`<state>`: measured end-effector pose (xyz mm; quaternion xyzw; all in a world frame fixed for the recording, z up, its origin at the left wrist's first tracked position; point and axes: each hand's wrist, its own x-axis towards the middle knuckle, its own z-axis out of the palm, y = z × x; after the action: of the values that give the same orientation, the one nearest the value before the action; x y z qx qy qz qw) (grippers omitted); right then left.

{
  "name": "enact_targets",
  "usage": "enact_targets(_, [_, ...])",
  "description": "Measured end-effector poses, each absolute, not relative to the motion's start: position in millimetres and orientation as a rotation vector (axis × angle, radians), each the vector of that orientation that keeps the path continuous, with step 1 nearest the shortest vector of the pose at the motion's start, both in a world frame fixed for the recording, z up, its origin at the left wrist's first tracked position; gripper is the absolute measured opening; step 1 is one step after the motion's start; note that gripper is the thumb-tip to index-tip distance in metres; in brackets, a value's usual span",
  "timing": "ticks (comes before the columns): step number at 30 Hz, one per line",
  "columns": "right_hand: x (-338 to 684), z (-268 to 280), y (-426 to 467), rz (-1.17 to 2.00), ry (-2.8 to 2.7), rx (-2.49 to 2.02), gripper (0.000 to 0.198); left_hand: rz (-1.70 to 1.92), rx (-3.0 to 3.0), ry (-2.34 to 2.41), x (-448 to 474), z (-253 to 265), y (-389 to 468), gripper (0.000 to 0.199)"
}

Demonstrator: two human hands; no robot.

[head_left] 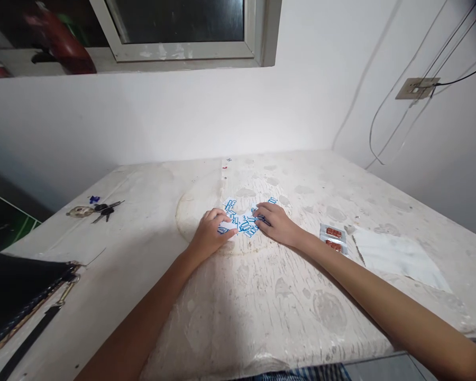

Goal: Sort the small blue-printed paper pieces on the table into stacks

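Note:
A loose heap of small white pieces with blue line markings (246,226) lies on the table between my two hands. I cannot make out exactly what the pieces are. On the heap's left side, my left hand (212,230) rests with bent fingers and the thumb stretched apart, touching some pieces. Opposite it, my right hand (276,223) lies over the right edge, its fingers apart and slightly curled onto the pieces. A piece or two shows beyond the right fingertips. Parts of the heap are hidden under both hands.
To the right are silver packets with red contents (333,239) and a white cloth or tissue (399,256). Keys (106,210) lie at left, above a black bag (21,296) with a strap. A wall socket (417,88) with hanging cables is at upper right.

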<state>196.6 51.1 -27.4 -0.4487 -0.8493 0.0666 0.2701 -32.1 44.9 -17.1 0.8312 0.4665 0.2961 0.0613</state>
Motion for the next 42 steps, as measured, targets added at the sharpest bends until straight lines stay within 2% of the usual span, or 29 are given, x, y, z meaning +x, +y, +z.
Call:
enact_targets(8, [194, -26, 47, 0.13, -2.29, -1.25, 0.024, 0.819, 2.471, 1.596, -26, 0, 34, 0.014])
enact_targets(15, [192, -23, 44, 0.102, -2.3, -1.282, 0.023, 0.702, 2.591, 1.629, -23, 1, 33, 0.02])
enact_targets(19, [190, -20, 40, 0.036, -2.306, -1.308, 0.024, 0.68, 2.597, 1.644, -20, 2, 32, 0.015])
enact_targets(27, [185, -13, 33, -0.03, -2.293, -1.214, 0.023, 0.736, 2.63, 1.705, -17, 3, 34, 0.028])
enact_targets(29, [180, -9, 30, 0.133, -2.195, -1.101, 0.023, 0.822, 2.616, 1.66, -15, 6, 33, 0.029])
enact_targets(33, [167, -3, 23, 0.872, -1.846, -0.901, 0.024, 0.816, 2.533, 1.405, -10, 12, 28, 0.031])
enact_targets(35, [162, -2, 21, 1.141, -1.705, -0.855, 0.024, 0.759, 2.488, 1.315, -7, 15, 23, 0.034])
enact_targets(42, [171, -5, 27, 1.407, -1.467, -0.921, 0.02, 0.649, 2.251, 1.246, -12, 14, 20, 0.026])
